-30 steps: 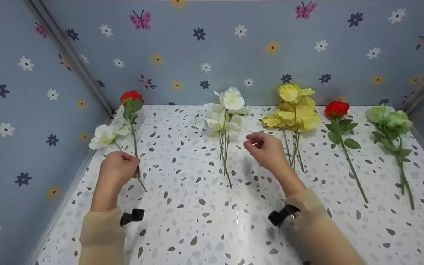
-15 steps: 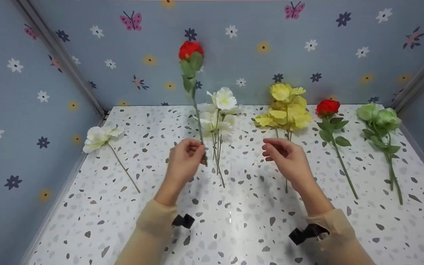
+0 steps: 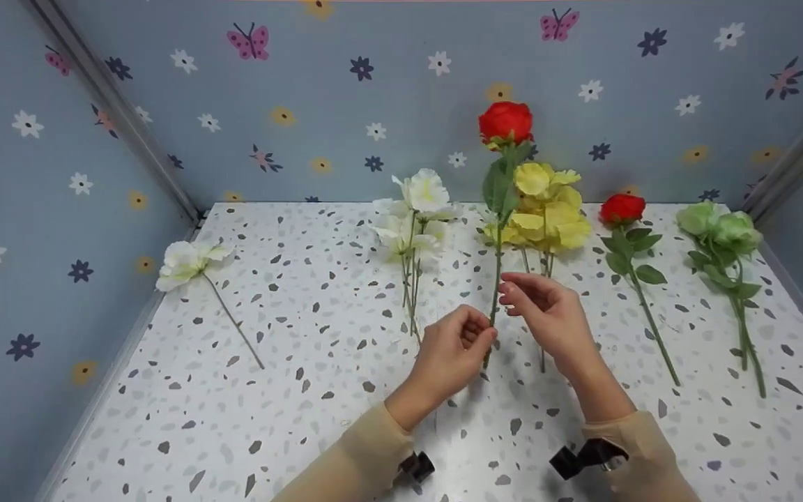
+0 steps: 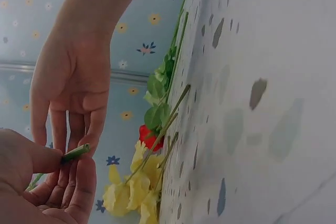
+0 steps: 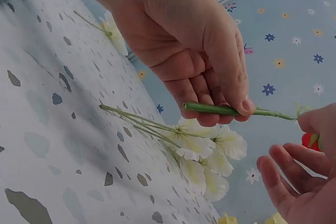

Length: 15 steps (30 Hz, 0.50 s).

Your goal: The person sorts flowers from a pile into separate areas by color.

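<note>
My left hand (image 3: pixel 452 352) pinches the lower stem of a red rose (image 3: pixel 506 124) between thumb and fingers. The rose stands nearly upright, its head in front of the back wall and its leaves partly over the yellow flowers (image 3: pixel 556 216). Close on the stem's right is my right hand (image 3: pixel 551 314), fingers loosely bent and thumb apart from them. In the right wrist view the right thumb (image 5: pixel 312 120) is at the stem (image 5: pixel 218 109); whether it touches cannot be told. The cut stem end (image 4: pixel 76 153) pokes out of the left hand in the left wrist view.
A single white flower (image 3: pixel 185 265) lies at the left of the speckled table (image 3: pixel 332 432). White flowers (image 3: pixel 426 192) lie in the middle. Farther right are another red rose (image 3: pixel 622 209) and green flowers (image 3: pixel 732 230). Patterned walls (image 3: pixel 401 97) bound the table.
My left hand has lifted the red rose from beside the single white flower and carried it right, past the white bunch. The right hand has shifted slightly right and down.
</note>
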Each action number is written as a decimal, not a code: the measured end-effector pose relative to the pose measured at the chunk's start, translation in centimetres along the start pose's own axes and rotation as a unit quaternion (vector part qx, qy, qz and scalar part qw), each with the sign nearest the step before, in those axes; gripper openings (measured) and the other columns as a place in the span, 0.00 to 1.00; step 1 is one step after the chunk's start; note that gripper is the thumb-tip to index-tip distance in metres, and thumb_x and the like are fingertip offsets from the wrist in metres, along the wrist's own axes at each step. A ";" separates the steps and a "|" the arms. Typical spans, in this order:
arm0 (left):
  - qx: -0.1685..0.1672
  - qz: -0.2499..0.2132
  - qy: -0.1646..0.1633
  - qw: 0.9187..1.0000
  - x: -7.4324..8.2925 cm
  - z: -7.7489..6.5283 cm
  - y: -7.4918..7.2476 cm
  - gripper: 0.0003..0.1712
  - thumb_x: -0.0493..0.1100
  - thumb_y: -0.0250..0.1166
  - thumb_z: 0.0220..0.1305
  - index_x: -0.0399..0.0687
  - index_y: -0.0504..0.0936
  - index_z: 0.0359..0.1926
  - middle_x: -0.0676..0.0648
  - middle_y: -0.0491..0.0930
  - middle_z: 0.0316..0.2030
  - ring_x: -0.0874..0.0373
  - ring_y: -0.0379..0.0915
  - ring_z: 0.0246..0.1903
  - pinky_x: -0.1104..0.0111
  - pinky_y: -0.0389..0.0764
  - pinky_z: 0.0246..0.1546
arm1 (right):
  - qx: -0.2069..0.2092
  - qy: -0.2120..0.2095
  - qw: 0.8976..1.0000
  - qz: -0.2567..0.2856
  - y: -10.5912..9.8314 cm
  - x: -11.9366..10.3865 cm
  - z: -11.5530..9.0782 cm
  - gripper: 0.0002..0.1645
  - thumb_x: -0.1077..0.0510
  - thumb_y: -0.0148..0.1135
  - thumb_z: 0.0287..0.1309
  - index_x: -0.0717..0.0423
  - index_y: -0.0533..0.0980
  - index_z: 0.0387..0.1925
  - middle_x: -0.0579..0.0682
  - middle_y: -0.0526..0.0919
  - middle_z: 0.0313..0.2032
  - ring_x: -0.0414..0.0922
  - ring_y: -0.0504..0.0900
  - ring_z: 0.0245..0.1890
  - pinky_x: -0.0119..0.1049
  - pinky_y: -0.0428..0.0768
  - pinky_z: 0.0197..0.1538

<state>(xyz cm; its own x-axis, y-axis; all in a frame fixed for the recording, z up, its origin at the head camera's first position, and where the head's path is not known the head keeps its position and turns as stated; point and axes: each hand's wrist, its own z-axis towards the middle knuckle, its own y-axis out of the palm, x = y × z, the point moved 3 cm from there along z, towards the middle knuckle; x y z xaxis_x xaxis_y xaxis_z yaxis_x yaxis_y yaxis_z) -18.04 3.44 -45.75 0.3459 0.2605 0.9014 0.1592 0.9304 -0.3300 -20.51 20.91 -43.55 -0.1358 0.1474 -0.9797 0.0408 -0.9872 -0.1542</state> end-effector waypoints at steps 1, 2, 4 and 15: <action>-0.005 0.006 0.005 1.000 0.1 -0.2 0.3 0.03 0.39 0.66 0.68 0.47 0.80 0.39 0.55 0.81 0.31 0.67 0.77 0.30 0.73 0.82 0.33 | -0.006 -0.001 1.000 0.000 0.1 0.0 -0.1 0.23 0.49 0.67 0.65 0.58 0.81 0.55 0.55 0.86 0.47 0.52 0.85 0.45 0.37 0.85 0.46; -0.009 0.013 0.009 1.000 0.1 -0.4 0.6 0.03 0.39 0.66 0.67 0.47 0.80 0.39 0.55 0.81 0.31 0.68 0.77 0.30 0.74 0.82 0.33 | -0.010 -0.001 1.000 0.001 0.2 -0.1 -0.2 0.22 0.50 0.68 0.65 0.58 0.81 0.54 0.56 0.86 0.46 0.51 0.85 0.44 0.37 0.85 0.46; -0.013 0.026 0.015 0.999 0.3 -0.7 0.9 0.03 0.38 0.67 0.67 0.47 0.80 0.38 0.55 0.81 0.31 0.69 0.76 0.30 0.75 0.81 0.33 | -0.015 -0.002 1.000 0.006 0.3 -0.3 -0.4 0.20 0.52 0.69 0.64 0.60 0.82 0.52 0.57 0.86 0.44 0.51 0.86 0.42 0.37 0.85 0.45; -0.025 0.007 -0.016 1.000 0.2 -0.7 0.5 0.05 0.40 0.69 0.66 0.48 0.80 0.37 0.55 0.81 0.31 0.67 0.78 0.30 0.73 0.83 0.34 | -0.034 0.015 0.999 0.024 0.5 -0.6 -0.3 0.20 0.56 0.67 0.65 0.63 0.81 0.54 0.59 0.85 0.47 0.50 0.87 0.40 0.37 0.85 0.47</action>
<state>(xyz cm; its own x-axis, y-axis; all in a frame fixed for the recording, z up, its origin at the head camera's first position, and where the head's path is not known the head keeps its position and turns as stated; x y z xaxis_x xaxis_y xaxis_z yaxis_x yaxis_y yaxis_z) -17.23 3.78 -45.94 0.3187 0.2822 0.9049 0.2002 0.9131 -0.3553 -20.07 20.36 -43.08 -0.1018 0.1025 -0.9895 0.1139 -0.9869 -0.1139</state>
